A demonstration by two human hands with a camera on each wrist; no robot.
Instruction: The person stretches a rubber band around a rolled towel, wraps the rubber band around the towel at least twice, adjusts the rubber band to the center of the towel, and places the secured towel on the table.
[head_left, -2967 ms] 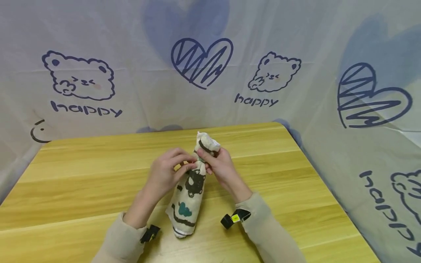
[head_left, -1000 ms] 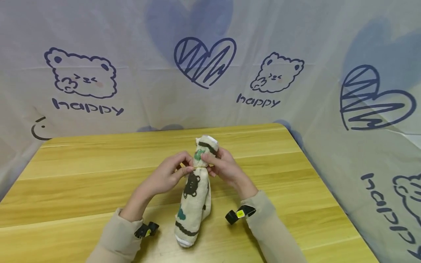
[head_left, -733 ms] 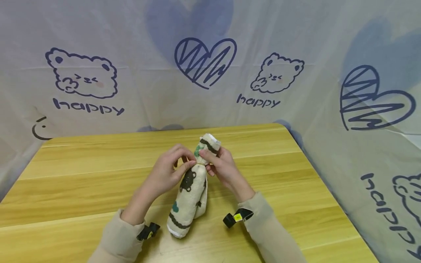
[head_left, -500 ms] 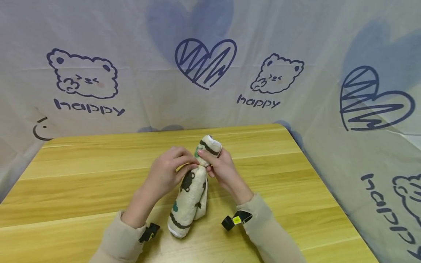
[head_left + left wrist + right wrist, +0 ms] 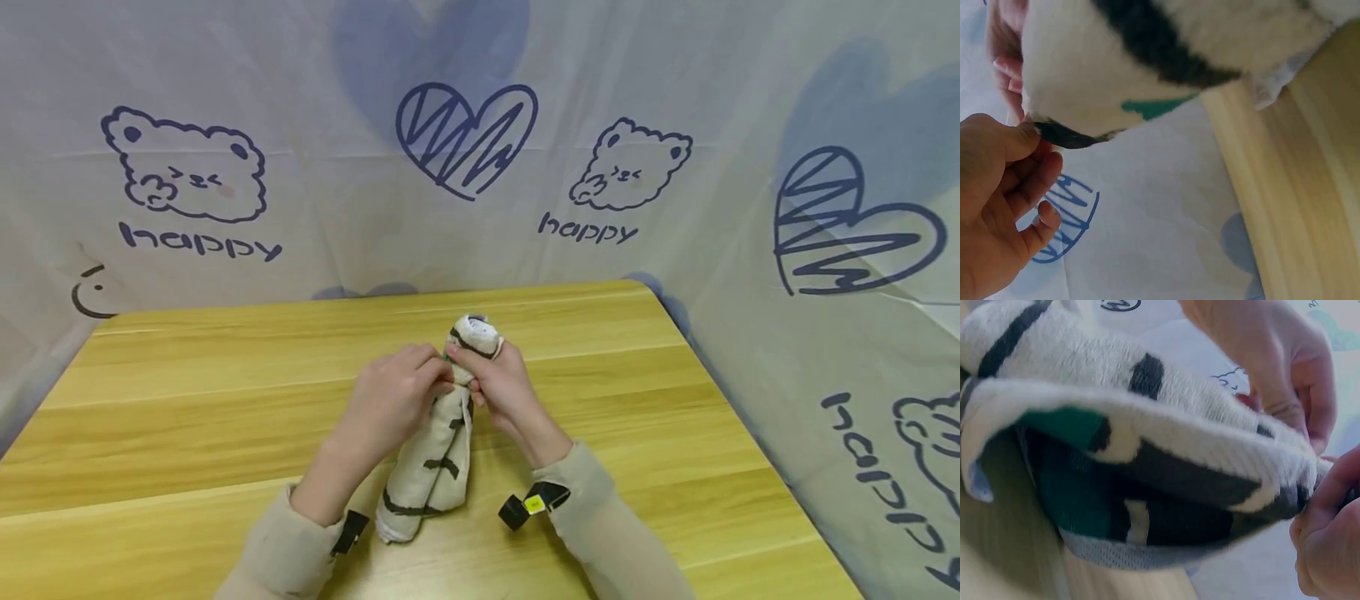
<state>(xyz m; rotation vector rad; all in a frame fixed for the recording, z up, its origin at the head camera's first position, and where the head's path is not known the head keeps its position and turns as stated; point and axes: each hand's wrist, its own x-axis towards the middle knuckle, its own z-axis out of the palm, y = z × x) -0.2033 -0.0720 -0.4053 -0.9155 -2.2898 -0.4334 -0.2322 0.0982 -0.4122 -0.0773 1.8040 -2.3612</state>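
A rolled cream towel (image 5: pixel 435 454) with dark stripes and green marks stands tilted on the wooden table (image 5: pixel 187 400), its lower end resting near the front edge. My left hand (image 5: pixel 401 400) grips the roll near its upper part from the left. My right hand (image 5: pixel 487 379) pinches the top of the roll (image 5: pixel 474 335) from the right. In the left wrist view the towel (image 5: pixel 1147 62) fills the top and my left hand's fingers (image 5: pixel 1007 181) curl just under its dark edge. The right wrist view shows the towel's open end (image 5: pixel 1122 487) close up, with fingers (image 5: pixel 1329 544) pinching its edge.
A pale cloth printed with bears, hearts and "happy" (image 5: pixel 465 142) hangs behind and to the right of the table. The table's right edge (image 5: pixel 742 433) runs close to that cloth. Black wrist-camera straps (image 5: pixel 532 504) sit at both sleeves.
The towel roll has been turned in my hands: the bear print has rotated out of sight and dark stripes now face up. Both hands stayed at the roll's upper end.
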